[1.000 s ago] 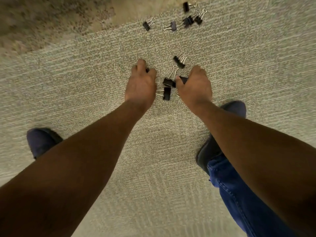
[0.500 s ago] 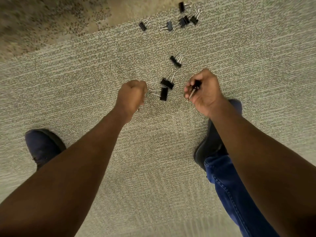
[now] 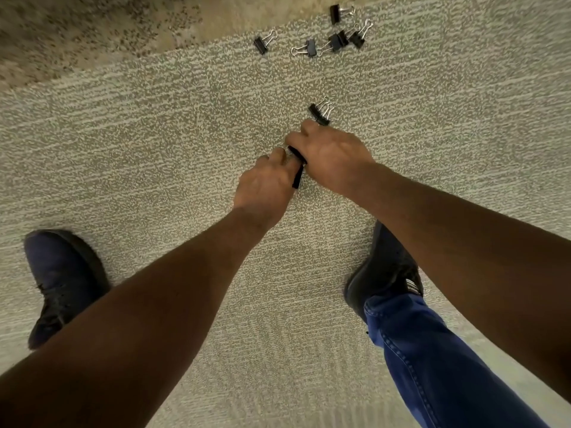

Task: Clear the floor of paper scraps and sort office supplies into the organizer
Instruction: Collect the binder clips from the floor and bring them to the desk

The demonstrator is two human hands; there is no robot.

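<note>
From the head camera, both hands reach down to the carpet [image 3: 154, 143], meeting over two black clips. The left hand [image 3: 265, 183] has its fingers curled round one clip [image 3: 297, 180], whose black edge shows between the hands. The right hand [image 3: 332, 156] curls over another clip [image 3: 296, 153] beside it; whether it actually pinches it I cannot tell. A third clip [image 3: 319, 112] lies just beyond the right fingertips. Five more clips [image 3: 335, 41] lie scattered well ahead. Dark shoes [image 3: 61, 279] stand either side.
</note>
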